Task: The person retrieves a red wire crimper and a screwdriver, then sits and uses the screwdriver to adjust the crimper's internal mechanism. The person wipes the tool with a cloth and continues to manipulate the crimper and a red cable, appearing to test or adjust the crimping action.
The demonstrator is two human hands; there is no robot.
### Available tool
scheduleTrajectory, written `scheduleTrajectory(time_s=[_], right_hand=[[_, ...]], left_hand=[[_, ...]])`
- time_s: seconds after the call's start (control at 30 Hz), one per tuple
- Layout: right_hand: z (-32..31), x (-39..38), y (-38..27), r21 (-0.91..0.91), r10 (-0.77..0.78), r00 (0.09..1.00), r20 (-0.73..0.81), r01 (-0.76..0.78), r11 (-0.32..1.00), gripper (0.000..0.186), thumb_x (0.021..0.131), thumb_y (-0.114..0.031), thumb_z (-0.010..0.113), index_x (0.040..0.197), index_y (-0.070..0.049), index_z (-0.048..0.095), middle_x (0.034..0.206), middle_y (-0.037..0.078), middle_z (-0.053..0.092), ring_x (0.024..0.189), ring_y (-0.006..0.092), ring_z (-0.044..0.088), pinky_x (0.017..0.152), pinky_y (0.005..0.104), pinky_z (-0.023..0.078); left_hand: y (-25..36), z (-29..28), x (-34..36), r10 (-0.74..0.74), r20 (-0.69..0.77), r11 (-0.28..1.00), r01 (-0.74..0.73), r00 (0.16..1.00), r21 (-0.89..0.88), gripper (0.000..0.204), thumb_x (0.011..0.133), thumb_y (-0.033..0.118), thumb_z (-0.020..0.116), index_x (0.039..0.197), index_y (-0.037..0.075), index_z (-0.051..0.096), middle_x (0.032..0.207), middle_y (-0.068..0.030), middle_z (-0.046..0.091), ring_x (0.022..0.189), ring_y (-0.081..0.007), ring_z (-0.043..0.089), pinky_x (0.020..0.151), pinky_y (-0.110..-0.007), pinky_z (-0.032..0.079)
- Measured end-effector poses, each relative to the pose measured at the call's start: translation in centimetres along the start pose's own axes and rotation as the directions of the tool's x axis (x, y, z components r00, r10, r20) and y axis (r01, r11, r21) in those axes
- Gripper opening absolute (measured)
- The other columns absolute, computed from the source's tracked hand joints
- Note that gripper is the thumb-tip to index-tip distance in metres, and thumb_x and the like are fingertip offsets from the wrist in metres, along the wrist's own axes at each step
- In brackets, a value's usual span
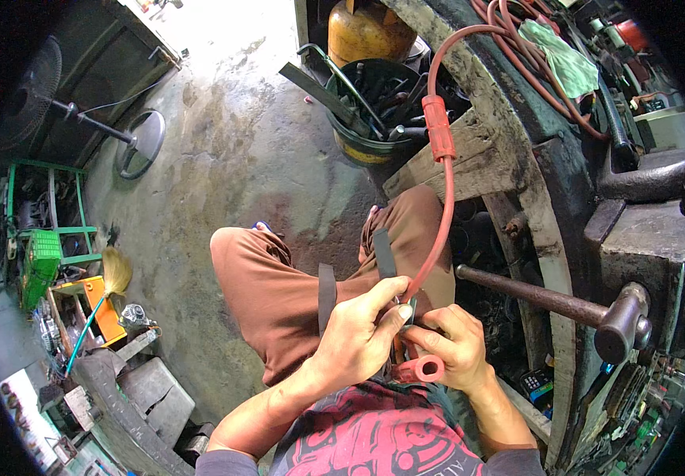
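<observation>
L hand [358,337] pinches red hose [440,230]; R hand [449,349] grips hose end.

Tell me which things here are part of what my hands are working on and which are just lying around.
In hand:
- left hand and right hand, together at the end of the red cable
- red sleeve in the right hand
- red connector block further up the cable

Lying about:
- hammer on the bench
- bucket of tools
- green cloth
- broom
- yellow gas cylinder

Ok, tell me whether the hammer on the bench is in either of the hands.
No: the hammer lies on the bench apart from both; the left hand and right hand hold the red hose.
</observation>
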State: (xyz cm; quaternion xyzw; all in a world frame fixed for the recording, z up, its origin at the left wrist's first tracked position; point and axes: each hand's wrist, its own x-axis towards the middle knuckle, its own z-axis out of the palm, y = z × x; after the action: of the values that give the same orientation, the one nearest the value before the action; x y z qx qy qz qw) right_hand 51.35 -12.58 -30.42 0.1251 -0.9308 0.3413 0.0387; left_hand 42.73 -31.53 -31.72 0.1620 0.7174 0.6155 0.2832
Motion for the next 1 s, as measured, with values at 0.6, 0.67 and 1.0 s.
scheduleTrajectory(time_s=[0.6, 0.67, 1.0], right_hand=[[-14.3, -8.0, -5.8, 0.136, 0.520, 0.809, -0.273, -0.503, 0.853, 0.020, 0.076, -0.003, 0.079, 0.095, -0.003, 0.080, 0.083, 0.011, 0.074, 0.077, 0.0217, 0.073, 0.069, 0.0320, 0.056], [-17.5, -9.6, -5.5, -0.008, 0.507, 0.621, -0.598, -0.637, 0.771, 0.010, 0.081, -0.003, 0.073, 0.089, 0.002, 0.075, 0.079, 0.011, 0.072, 0.069, 0.0212, 0.066, 0.069, 0.0313, 0.052], [-20.0, -14.1, 3.2, -0.028, 0.614, 0.413, -0.673, -0.843, 0.537, 0.027, 0.078, -0.010, 0.089, 0.088, 0.006, 0.069, 0.086, 0.017, 0.064, 0.076, 0.0303, 0.063, 0.071, 0.0408, 0.050]], left_hand=[[-0.2, 0.4, 0.3, -0.044, -0.002, 0.991, 0.043, 0.999, -0.127, 0.032, 0.101, -0.007, 0.055, 0.131, -0.003, 0.062, 0.105, -0.0063, 0.070, 0.087, -0.0087, 0.061, 0.076, -0.024, 0.052], [-0.1, 0.8, 0.3, -0.132, 0.016, 0.933, 0.129, 0.991, -0.336, 0.031, 0.101, -0.009, 0.054, 0.131, -0.003, 0.061, 0.101, -0.0019, 0.066, 0.085, -0.0064, 0.057, 0.073, -0.021, 0.048], [0.2, 0.5, -0.5, -0.041, 0.022, 0.978, 0.045, 0.999, -0.202, 0.028, 0.102, -0.005, 0.058, 0.129, 0.001, 0.062, 0.084, 0.0056, 0.056, 0.076, -0.0019, 0.046, 0.066, -0.018, 0.038]])
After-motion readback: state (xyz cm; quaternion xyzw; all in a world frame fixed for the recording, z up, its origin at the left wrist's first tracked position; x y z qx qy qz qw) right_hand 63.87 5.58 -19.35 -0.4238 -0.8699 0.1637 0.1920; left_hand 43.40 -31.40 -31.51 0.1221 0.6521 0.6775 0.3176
